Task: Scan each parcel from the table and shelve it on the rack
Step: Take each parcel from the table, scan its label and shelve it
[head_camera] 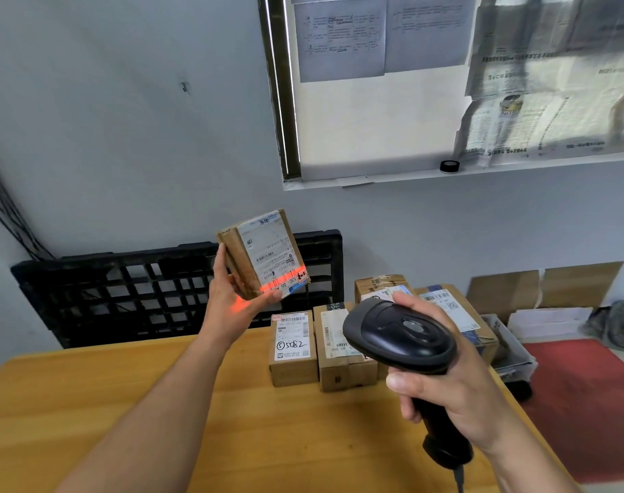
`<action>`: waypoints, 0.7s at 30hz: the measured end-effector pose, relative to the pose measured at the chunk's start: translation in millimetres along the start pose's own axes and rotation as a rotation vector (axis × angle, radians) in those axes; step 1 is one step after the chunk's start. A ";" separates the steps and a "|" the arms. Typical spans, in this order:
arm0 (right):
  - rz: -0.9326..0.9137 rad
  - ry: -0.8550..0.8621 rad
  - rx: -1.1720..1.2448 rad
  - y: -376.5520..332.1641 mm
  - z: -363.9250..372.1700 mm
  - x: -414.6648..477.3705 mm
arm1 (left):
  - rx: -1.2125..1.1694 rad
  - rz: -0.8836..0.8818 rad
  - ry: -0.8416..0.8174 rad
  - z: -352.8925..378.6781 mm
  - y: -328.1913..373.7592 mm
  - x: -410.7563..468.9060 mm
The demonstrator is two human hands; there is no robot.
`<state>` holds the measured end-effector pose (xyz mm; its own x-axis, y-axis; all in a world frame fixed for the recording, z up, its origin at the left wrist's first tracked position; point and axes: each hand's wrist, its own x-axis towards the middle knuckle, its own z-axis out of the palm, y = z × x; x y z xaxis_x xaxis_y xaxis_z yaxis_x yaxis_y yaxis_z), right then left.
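I am in the scanning step. My left hand point(232, 297) pinches a small parcel point(264, 254) at frame centre, raised clear of the table point(125, 403), label toward me. My right hand point(449, 382), at lower right, wraps the scanner point(399, 339) handle; its red line falls across the label's lower barcode and spills onto my palm. More parcels point(339, 343) wait right of centre. Next, I judge, carry this one to the rack, which is not in view.

Wooden surface point(125, 403) here, with labelled cardboard parcels point(292, 368) bunched at its far right; the front 2 stand side by side, touching.
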<state>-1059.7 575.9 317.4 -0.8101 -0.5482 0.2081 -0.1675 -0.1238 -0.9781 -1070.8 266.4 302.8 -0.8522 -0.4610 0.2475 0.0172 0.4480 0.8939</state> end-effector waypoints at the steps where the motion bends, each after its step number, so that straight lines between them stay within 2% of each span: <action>1: -0.003 -0.009 0.003 0.4 -1.7 -1.8 | -0.001 -0.002 0.004 1.2 1.0 -2.9; 21: -0.037 -0.203 0.164 4.3 14.6 -23.9 | 0.065 -0.102 0.209 -14.3 -12.5 -79.0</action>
<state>-1032.8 576.4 308.3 -0.6728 -0.6936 0.2572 -0.0880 -0.2702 -0.9588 -996.2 286.3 277.5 -0.7210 -0.6518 0.2353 -0.1026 0.4361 0.8940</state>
